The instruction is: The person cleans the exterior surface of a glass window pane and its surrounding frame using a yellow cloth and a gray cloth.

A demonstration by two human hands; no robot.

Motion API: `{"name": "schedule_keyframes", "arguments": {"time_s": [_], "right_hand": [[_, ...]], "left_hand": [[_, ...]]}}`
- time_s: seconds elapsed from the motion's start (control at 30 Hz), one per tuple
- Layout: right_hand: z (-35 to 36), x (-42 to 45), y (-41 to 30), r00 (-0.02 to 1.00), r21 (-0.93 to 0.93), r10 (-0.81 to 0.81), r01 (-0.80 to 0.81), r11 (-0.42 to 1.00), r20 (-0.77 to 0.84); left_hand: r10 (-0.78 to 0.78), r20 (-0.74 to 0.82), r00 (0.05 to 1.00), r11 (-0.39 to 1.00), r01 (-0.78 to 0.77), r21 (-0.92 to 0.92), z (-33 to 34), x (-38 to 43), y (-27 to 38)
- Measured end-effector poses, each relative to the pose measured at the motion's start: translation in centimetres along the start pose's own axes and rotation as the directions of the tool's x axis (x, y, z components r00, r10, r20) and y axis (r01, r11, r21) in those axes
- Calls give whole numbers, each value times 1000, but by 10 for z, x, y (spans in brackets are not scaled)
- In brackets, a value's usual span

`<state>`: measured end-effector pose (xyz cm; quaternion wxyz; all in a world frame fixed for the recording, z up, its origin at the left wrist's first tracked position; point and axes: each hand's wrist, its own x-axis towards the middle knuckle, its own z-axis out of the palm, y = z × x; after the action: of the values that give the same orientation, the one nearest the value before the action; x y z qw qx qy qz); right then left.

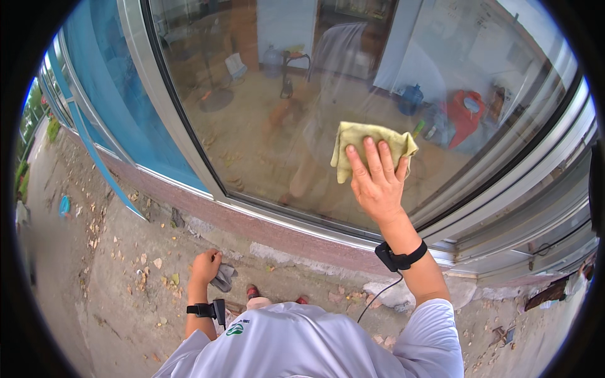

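Note:
A folded yellow cloth [352,134] lies flat against the large window pane [264,156], toward its lower right. My right hand [380,182] presses on the cloth with fingers spread and pointing up the glass. Lower down on the left, away from the window, my left hand [206,265] is closed around a grey cloth [224,279] that hangs from it. Black straps with small devices circle both wrists. An aluminium frame [175,108] with a black seal borders the pane.
A reddish ledge [293,238] runs beneath the frame. At left, a blue strip [97,156] leans from the blue panels [137,132] to the leaf-strewn concrete [127,283]. A turquoise object [64,206] lies farther left. Through the glass show a blue water bottle [410,100] and a red item [465,115].

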<state>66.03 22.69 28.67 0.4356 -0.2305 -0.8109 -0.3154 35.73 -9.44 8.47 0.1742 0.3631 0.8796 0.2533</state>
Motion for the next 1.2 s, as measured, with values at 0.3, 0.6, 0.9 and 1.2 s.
{"name": "schedule_keyframes", "arguments": {"time_s": [0.3,0.6,0.9,1.2], "right_hand": [[17,15,-25,998,-18,-3,1,1000,-66],[84,-211,-76,660,481,-576,350,804,482],[36,-48,-69,930,207,-226,169,964,291],[3,104,-25,953,-31,187,-200,979,-238]], "left_hand": [[26,-27,999,997,-28,-72,5,0,-12],[-76,-52,996,997,75,-34,-16,-26,-27],[-9,-21,1000,1000,9,-15,-7,-6,-30],[8,-32,999,998,-11,-67,-12,16,-21]]}}
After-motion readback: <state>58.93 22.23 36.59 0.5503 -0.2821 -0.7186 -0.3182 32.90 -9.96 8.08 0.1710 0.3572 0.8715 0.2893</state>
